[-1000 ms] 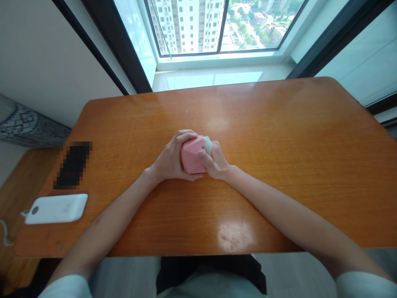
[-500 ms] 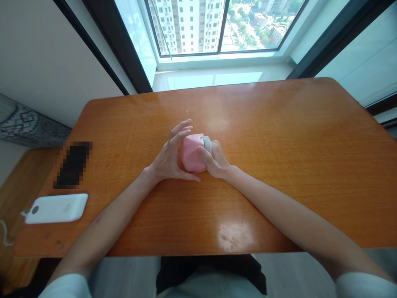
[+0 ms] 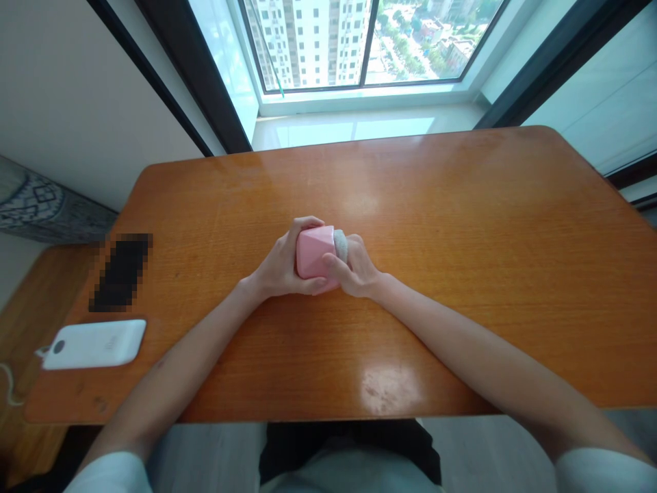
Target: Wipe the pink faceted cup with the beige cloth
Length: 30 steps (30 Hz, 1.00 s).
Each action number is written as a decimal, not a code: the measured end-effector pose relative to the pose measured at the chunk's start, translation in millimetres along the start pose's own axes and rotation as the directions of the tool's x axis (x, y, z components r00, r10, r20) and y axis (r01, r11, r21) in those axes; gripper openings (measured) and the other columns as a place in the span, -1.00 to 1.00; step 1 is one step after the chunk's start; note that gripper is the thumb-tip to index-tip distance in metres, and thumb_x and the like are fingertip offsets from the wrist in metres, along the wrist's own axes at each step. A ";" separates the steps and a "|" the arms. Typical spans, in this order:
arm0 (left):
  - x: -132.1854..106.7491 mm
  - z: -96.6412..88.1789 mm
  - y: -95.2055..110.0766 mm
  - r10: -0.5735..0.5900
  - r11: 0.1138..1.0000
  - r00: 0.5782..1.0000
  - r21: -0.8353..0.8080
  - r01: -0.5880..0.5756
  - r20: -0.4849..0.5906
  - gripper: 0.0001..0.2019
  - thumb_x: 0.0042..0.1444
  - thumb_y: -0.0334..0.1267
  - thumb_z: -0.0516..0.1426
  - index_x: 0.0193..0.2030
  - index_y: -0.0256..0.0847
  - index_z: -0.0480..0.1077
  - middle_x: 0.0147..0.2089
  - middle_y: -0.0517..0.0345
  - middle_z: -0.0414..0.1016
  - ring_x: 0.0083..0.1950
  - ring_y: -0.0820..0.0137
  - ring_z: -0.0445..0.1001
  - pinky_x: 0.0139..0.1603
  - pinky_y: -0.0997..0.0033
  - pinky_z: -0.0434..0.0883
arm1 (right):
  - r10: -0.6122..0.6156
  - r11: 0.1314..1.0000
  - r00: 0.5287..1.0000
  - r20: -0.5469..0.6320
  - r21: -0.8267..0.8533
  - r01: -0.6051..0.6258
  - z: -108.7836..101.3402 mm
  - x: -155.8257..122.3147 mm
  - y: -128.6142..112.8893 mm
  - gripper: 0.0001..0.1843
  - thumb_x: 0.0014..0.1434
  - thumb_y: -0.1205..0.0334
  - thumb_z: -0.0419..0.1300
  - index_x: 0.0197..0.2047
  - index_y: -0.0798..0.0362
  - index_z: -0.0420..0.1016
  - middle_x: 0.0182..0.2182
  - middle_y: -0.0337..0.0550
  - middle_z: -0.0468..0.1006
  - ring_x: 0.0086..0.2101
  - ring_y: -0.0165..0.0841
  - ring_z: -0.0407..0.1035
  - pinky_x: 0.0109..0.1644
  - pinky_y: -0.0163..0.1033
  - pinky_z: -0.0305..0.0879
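A small pink faceted object (image 3: pixel 312 252) with a grey cap (image 3: pixel 341 244) on its right end sits between my hands at the middle of the orange wooden table (image 3: pixel 462 226). My left hand (image 3: pixel 282 267) wraps round its left side, fingers curled over the top and thumb beneath. My right hand (image 3: pixel 356 270) grips the grey end, its thumb lying across the pink face. Both wrists rest on the tabletop.
A white power bank (image 3: pixel 95 344) with a cable lies near the table's left front corner. A blurred dark flat item (image 3: pixel 120 272) lies just behind it. A patterned cushion (image 3: pixel 35 205) sits at far left. A window sill runs beyond the table's far edge.
My left hand's fingers, spread away from the pink object half a second ago, have closed over it again. The object has turned slightly. My right hand has kept its grip.
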<state>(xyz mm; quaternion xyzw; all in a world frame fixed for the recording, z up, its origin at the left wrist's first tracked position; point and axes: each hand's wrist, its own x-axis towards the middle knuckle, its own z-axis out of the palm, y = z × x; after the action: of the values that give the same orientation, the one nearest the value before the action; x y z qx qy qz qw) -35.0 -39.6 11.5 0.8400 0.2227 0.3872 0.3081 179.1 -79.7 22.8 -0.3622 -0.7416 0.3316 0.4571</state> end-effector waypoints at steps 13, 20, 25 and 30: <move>3.0 3.8 4.9 0.189 0.968 0.978 0.186 -0.171 -0.083 0.08 -0.08 0.22 0.60 0.51 0.08 0.25 0.41 -0.16 0.49 0.39 -0.08 0.57 0.36 -0.20 0.61 | 0.068 0.996 0.997 -0.047 0.064 -0.065 -0.5 3.1 -1.6 -0.28 0.46 -0.53 0.03 -0.30 -0.02 0.43 -0.43 -0.23 0.45 -0.43 -0.36 0.29 -0.31 -0.16 0.22; 1.2 2.7 1.3 -0.032 0.999 0.998 0.007 0.033 -0.050 -0.02 0.15 0.38 0.43 0.54 0.05 0.16 0.35 -0.14 0.50 0.15 0.09 0.66 0.10 0.03 0.67 | 0.104 0.994 0.994 -0.030 0.019 -0.104 0.7 2.5 -2.1 -0.22 0.44 -0.56 0.01 -0.49 -0.07 0.16 -0.57 -0.33 0.20 -0.52 -0.43 0.11 -0.41 -0.19 0.04; 2.8 -0.2 -6.0 0.292 0.916 0.956 0.291 -0.275 -0.014 0.20 -0.10 0.37 0.57 0.59 0.12 0.16 0.58 -0.24 0.31 0.57 -0.21 0.41 0.50 -0.36 0.50 | 0.185 0.976 0.980 -0.072 0.129 -0.175 0.4 6.2 -2.9 -0.23 0.47 -0.56 -0.03 -0.43 -0.04 0.25 -0.53 -0.32 0.25 -0.49 -0.44 0.14 -0.40 -0.22 0.09; 1.8 1.4 3.4 0.180 0.957 0.981 0.245 -0.158 -0.067 0.10 -0.08 0.26 0.59 0.51 0.06 0.23 0.41 -0.17 0.47 0.39 -0.10 0.57 0.36 -0.21 0.60 | 0.069 0.996 0.996 -0.053 0.063 -0.065 0.0 4.0 -4.0 -0.27 0.45 -0.54 0.02 -0.32 -0.01 0.41 -0.45 -0.23 0.43 -0.45 -0.38 0.26 -0.35 -0.18 0.20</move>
<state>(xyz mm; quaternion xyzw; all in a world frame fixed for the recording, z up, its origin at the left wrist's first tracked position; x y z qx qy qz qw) -32.4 -41.4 14.1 0.8689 0.2083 0.4193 0.1607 176.9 -78.5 27.8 -0.3817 -0.7056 0.3593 0.4769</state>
